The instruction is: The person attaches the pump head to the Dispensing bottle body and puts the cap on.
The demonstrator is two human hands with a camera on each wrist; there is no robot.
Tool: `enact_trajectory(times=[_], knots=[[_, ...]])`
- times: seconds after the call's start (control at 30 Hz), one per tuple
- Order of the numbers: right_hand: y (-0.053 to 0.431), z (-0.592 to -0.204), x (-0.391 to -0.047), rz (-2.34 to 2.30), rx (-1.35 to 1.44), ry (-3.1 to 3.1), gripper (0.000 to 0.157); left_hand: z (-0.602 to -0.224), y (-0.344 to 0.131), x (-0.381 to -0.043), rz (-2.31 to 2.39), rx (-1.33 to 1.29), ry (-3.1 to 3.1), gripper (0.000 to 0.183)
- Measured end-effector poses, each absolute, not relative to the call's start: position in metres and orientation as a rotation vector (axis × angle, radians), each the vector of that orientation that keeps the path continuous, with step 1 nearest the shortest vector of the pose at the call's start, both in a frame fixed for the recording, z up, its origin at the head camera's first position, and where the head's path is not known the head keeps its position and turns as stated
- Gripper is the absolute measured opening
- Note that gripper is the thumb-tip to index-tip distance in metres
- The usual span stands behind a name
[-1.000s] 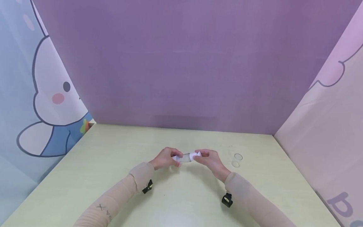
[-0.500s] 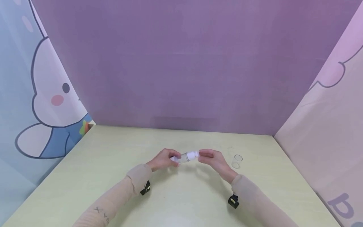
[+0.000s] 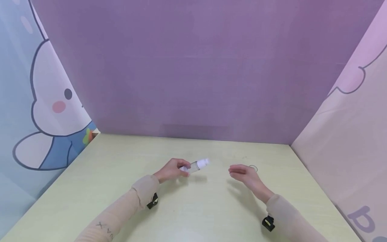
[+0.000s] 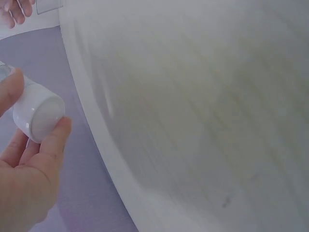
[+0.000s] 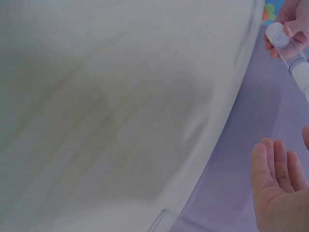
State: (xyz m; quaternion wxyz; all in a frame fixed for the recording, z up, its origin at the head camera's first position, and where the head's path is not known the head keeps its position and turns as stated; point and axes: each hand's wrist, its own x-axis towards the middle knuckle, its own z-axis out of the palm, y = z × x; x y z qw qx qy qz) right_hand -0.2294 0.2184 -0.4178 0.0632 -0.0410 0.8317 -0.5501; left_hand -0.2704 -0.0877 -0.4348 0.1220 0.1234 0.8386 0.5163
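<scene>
Bottle [image 3: 196, 165], small and clear with white caps at both ends, sits just left of the middle of the head view, lifted off the pale green table [image 3: 90, 188] and tilted so its far white end rises toward the upper right. In the left wrist view its white round end [image 4: 38, 113] fills the left edge, pinched between thumb and fingertips; in the right wrist view it shows at the upper right corner [image 5: 289, 46].

Around it: a clear ring-shaped piece [image 3: 253, 168] lies on the table just behind the right hand, partly hidden by the fingers, and a clear edge [image 5: 161, 222] shows at the bottom of the right wrist view. Purple backdrop stands behind the table, a cartoon-rabbit panel at the left of the frame and a pink panel at the right. Nothing lies between the two hands.

Left hand [image 3: 170, 170] grips the near end of the bottle, fingers curled around it, forearm in a beige sleeve coming in from the lower left. Right hand [image 3: 245, 174] is well apart from the bottle, right of centre, fingers straight and relaxed, holding nothing, pointing left toward the bottle; its palm [image 5: 280, 193] shows open in the wrist view. Black wrist mounts hang under both sleeves.
</scene>
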Motion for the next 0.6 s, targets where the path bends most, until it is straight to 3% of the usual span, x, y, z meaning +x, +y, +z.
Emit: enact_trajectory(times=[0.6], knots=[[0.286,-0.422,-0.211,-1.646,-0.035,2.597,0.047,-0.435,-0.087,-0.271,1.516,0.348,2.441,0.029]])
